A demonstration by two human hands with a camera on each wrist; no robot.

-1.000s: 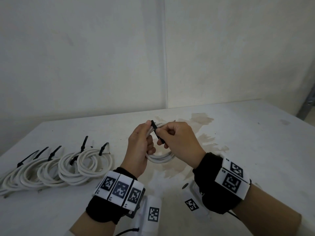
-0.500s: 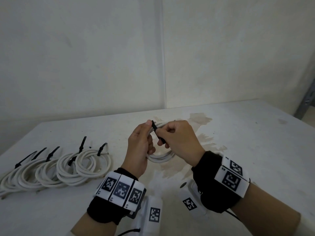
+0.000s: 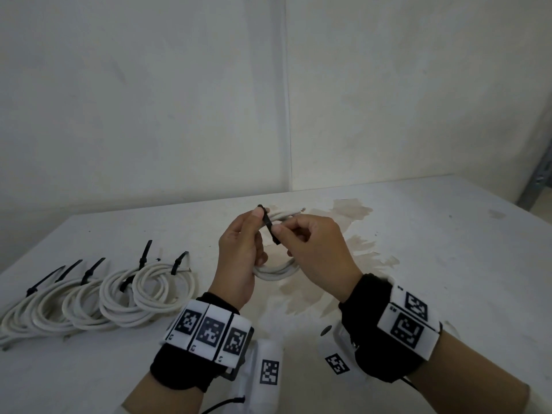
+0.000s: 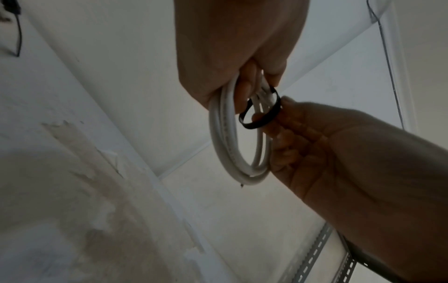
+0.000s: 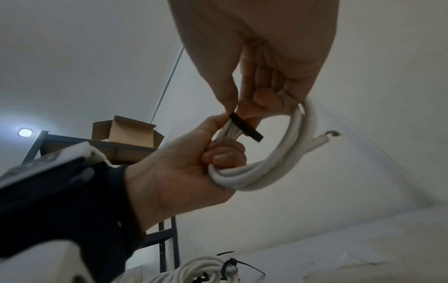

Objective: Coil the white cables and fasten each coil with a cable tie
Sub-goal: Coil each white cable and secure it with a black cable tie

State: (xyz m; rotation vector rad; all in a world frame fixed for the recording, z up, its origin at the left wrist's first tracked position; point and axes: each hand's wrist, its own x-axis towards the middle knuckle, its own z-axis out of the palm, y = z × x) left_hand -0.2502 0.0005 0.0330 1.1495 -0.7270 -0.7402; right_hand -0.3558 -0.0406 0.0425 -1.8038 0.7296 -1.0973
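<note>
- Head view: the left hand (image 3: 239, 258) and the right hand (image 3: 316, 252) hold a white cable coil (image 3: 276, 268) above the white counter (image 3: 433, 264), near its centre.
- Head view: the left grip is curled around the coil. The right grip pinches the black cable tie (image 3: 270, 227) between thumb and forefinger at the top of the coil.
- Head view: a row of tied cable coils (image 3: 98, 297) lies on the counter to the left, well apart from the hands, each with a black tie tail standing up. Stains (image 3: 352, 209) mark the counter behind the hands.
- Left wrist view: the left hand (image 4: 232, 47) is closed around the cable coil (image 4: 227, 145), which hangs as a loop below it. The cable tie (image 4: 261, 113) forms a loose black ring around several strands. The right hand (image 4: 339, 153) pinches the ring at its side.
- Right wrist view: the right hand (image 5: 254, 57) pinches the cable tie (image 5: 244, 127) with thumb and fingertips; the tie's free end juts out. The left hand (image 5: 189, 168) grips the cable coil (image 5: 281, 159) in a fist. One cut cable end (image 5: 324, 139) projects at the right.
- Right wrist view: an open cardboard box (image 5: 126, 132) sits on a metal shelf (image 5: 72, 145) in the background. Tied cable coils (image 5: 194, 271) lie below.
</note>
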